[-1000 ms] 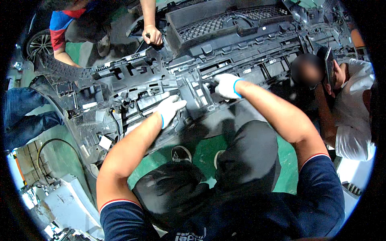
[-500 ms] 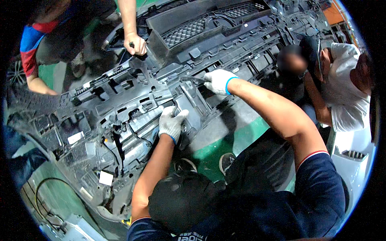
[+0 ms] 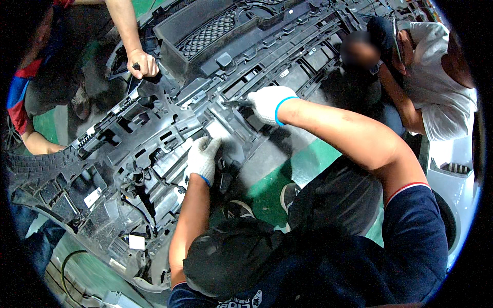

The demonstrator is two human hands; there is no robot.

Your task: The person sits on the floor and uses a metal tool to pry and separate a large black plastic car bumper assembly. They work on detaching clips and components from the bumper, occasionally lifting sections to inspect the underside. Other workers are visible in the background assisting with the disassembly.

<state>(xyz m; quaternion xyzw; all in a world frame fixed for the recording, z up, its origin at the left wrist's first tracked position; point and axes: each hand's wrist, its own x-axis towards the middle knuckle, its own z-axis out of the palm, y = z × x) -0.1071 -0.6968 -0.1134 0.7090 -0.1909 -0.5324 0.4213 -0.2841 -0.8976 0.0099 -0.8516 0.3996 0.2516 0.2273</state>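
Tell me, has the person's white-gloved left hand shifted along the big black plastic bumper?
Cannot tell: the left hand rests near the same ribbed part of the bumper; the camera itself moved.

I spot a small white label (image 3: pixel 93 196) on the bumper's (image 3: pixel 154 133) left part, another white square tag (image 3: pixel 136 242) lower down near its edge

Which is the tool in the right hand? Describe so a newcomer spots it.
Start from the big black plastic bumper carrier lying across the floor. Near its middle, the right hand, in a white glove with a blue cuff, presses a thin dark tool against it. The tool's short tip juts left from the glove.
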